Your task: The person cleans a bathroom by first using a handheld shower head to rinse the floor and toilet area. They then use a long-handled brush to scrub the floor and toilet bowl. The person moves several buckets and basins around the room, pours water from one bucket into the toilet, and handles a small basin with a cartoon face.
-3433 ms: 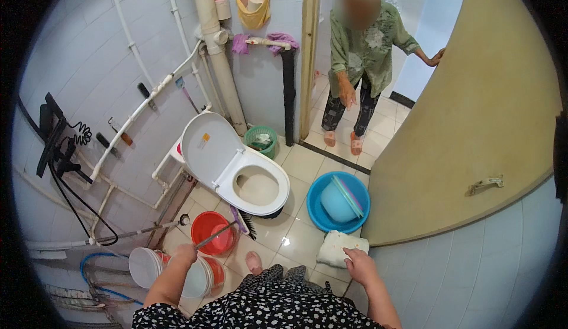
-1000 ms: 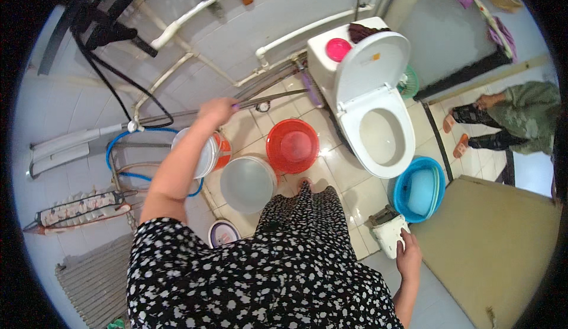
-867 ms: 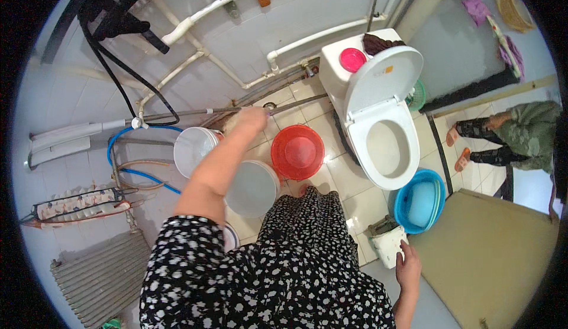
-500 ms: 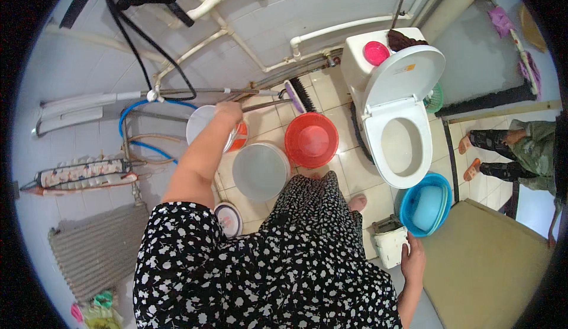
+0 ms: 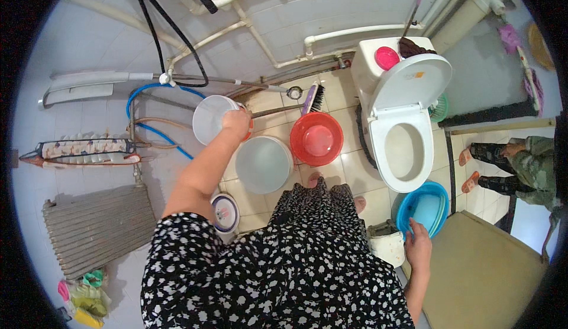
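Brush end of the broom (image 5: 310,99) has come away from beside the toilet (image 5: 402,116) to upper centre, near the red basin (image 5: 299,138), apparently drawn back; left hand (image 5: 236,122) gripping its handle, right hand's (image 5: 418,247) fingers loosely open, lower right

A grey-handled broom (image 5: 310,98) with a purple-and-white head and black bristles slants over the tiled floor (image 5: 355,172), head beside the red basin (image 5: 299,131).

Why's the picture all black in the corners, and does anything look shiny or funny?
In the head view, the fisheye's round image leaves black corners; same view, the pale floor tiles look glossy; same view, the other person appears sideways, cut off by the rim; head view too, the broom shows clearly.
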The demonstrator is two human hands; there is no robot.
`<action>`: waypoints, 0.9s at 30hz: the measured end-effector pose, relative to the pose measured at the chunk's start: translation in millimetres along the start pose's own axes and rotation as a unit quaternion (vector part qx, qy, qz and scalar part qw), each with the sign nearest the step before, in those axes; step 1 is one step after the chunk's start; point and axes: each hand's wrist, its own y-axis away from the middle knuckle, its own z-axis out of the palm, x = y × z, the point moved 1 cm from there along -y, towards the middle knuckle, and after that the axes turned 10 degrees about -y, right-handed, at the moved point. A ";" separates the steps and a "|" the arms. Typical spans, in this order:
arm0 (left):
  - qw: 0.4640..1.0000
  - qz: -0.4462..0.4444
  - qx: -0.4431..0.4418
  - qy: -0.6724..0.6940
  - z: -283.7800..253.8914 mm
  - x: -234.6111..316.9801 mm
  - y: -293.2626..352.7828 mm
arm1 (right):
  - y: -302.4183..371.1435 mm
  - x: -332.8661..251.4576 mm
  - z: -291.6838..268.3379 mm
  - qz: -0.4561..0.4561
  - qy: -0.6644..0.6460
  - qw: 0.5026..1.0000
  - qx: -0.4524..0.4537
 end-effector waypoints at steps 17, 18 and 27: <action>0.977 0.183 -0.035 0.099 -86.2 95.0 -51.0 | 85.3 27.6 3.7 0.061 0.011 0.995 0.075; 0.970 0.225 -0.061 0.066 -96.2 112.1 -39.6 | 90.4 30.2 2.1 0.063 0.004 0.995 0.074; 0.937 0.289 -0.154 0.120 -102.4 206.2 66.3 | 148.3 116.4 3.3 0.056 -0.053 0.989 0.125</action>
